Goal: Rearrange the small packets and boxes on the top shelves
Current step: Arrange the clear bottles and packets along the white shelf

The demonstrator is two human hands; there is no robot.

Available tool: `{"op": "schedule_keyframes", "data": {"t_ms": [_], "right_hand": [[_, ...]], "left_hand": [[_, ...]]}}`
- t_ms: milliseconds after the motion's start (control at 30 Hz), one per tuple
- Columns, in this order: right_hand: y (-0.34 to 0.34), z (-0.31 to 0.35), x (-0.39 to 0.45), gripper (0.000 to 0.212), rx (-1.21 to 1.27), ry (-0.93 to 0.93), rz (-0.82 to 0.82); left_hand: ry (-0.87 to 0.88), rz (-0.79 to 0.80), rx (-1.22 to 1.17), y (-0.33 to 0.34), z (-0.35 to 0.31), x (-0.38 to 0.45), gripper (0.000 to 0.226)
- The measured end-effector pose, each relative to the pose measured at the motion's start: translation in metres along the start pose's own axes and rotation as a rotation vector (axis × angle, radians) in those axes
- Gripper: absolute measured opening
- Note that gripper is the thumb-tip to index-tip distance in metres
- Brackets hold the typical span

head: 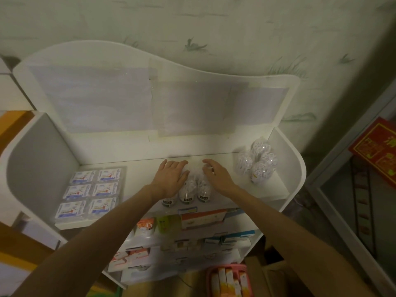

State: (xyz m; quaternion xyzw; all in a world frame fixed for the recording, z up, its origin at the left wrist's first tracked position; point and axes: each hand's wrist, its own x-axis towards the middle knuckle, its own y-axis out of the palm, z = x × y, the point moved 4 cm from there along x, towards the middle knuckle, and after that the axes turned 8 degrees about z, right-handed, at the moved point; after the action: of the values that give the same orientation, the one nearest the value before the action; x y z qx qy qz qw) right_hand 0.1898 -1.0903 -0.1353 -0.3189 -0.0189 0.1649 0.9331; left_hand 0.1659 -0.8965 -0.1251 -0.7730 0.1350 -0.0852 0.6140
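On the white top shelf point(141, 174), a cluster of clear packets point(194, 187) filled with small white pieces stands in the middle. My left hand point(171, 176) lies flat over the cluster's left side, its fingers straight. My right hand point(216, 174) touches the cluster's right side with loosely bent fingers. A second bunch of the same clear packets point(257, 161) stands against the shelf's right wall. Several flat blue-and-white boxes point(92, 190) lie in two columns at the shelf's left.
Lower shelves hold orange, green and blue-white boxes point(199, 219). A pink basket point(227, 279) of boxes sits on the floor below. A red carton point(379, 148) lies at the right beside a glass case. The wall rises behind the shelf's back panel.
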Motion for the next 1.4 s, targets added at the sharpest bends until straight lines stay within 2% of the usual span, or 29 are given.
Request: {"op": "schedule_keyframes", "data": {"t_ms": [533, 733, 867, 967, 1100, 1267, 1400], "right_hand": [[0.004, 0.001, -0.001, 0.038, -0.073, 0.002, -0.047], [0.004, 0.0, 0.001, 0.038, -0.047, 0.024, -0.011], [-0.003, 0.001, -0.001, 0.045, -0.018, 0.068, 0.003], [-0.004, 0.004, -0.007, 0.05, -0.013, 0.076, -0.019], [-0.011, 0.005, -0.022, 0.046, -0.055, 0.057, -0.14], [-0.039, 0.014, -0.055, 0.032, -0.228, -0.021, -0.381], [-0.071, 0.007, -0.094, 0.034, -0.305, 0.115, -0.502]], "left_hand": [[0.004, -0.021, -0.03, 0.001, 0.003, 0.0, 0.055], [0.028, -0.026, -0.043, -0.003, 0.003, 0.0, 0.072], [-0.016, -0.058, -0.099, -0.01, 0.005, 0.003, 0.055], [-0.003, -0.103, -0.101, -0.017, 0.008, 0.003, 0.055], [0.072, -0.135, -0.108, -0.028, 0.006, 0.002, 0.065], [0.212, -0.147, -0.139, -0.035, -0.018, 0.003, 0.041], [0.335, -0.143, -0.16, -0.038, -0.05, 0.009, 0.035]]}}
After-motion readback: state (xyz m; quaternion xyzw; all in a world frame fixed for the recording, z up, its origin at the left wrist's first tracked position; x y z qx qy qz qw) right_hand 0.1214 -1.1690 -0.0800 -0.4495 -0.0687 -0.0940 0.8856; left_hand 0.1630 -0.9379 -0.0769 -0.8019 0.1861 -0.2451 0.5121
